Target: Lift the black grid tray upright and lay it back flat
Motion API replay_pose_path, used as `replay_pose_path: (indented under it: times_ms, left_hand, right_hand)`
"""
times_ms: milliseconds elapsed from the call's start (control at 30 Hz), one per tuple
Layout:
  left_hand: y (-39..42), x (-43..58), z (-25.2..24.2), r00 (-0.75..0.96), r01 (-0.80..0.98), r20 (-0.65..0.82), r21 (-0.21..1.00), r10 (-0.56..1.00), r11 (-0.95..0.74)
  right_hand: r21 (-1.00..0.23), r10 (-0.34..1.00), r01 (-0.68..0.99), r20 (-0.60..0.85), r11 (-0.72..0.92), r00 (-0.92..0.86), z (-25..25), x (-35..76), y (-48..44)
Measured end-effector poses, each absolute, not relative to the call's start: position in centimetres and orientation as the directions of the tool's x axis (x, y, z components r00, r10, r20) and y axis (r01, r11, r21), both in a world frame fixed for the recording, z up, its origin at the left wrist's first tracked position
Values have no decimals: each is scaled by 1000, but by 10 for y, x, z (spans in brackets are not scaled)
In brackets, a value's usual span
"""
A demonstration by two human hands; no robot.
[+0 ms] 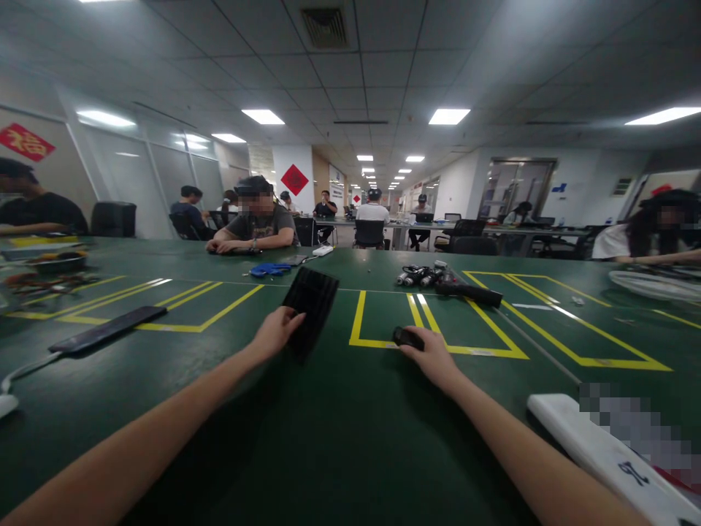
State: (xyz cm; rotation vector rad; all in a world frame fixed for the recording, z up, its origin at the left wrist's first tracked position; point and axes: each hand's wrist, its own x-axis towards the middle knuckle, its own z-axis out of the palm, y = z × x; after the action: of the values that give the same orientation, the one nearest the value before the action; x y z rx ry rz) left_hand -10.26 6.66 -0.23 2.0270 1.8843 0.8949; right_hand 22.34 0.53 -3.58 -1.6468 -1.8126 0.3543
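Observation:
My left hand (pixel 278 332) grips the lower left edge of a black rectangular panel (pixel 311 303) with faint lines across it, tilted above the green table (pixel 307 438). My right hand (pixel 432 354) is closed around a small black piece (pixel 408 337), at the front line of a yellow taped frame (pixel 355 321). Fingers hide part of that piece, so its kind is unclear. Beyond the right hand lie a pile of black parts with silvery ends (pixel 421 275) and a long black rod (pixel 468 294).
A long dark bar (pixel 106 329) with a white cable lies to the left. Blue gloves (pixel 270 269) rest farther back. A white power strip (pixel 580 431) sits at the front right. Across the table a person (pixel 268 219) leans on it; others sit at both sides.

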Motion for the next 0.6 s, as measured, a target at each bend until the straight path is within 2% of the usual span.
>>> replay_pose_path:
  times_ms: [67, 133, 300, 500, 600]
  left_hand:
    - [49, -59, -14, 109, 728, 305, 624, 946, -285]
    - [30, -28, -24, 247, 670, 301, 634, 921, -387]
    - [4, -10, -32, 511, 497, 227, 709, 829, -501]
    - [-3, -13, -29, 549, 454, 187, 752, 815, -478]
    - [-5, -12, -29, 531, 479, 190, 737, 826, -477]
  right_hand:
    - [-680, 948, 676, 308, 282, -85, -40, 206, 1]
    - [-717, 921, 585, 354, 380, -165, -45, 194, -4]
    - [-695, 816, 432, 449, 575, -364, -41, 187, -18]
    - [-661, 784, 437, 425, 610, -452, -33, 189, -26]
    - [-607, 752, 460, 413, 648, -514, -33, 188, -29]
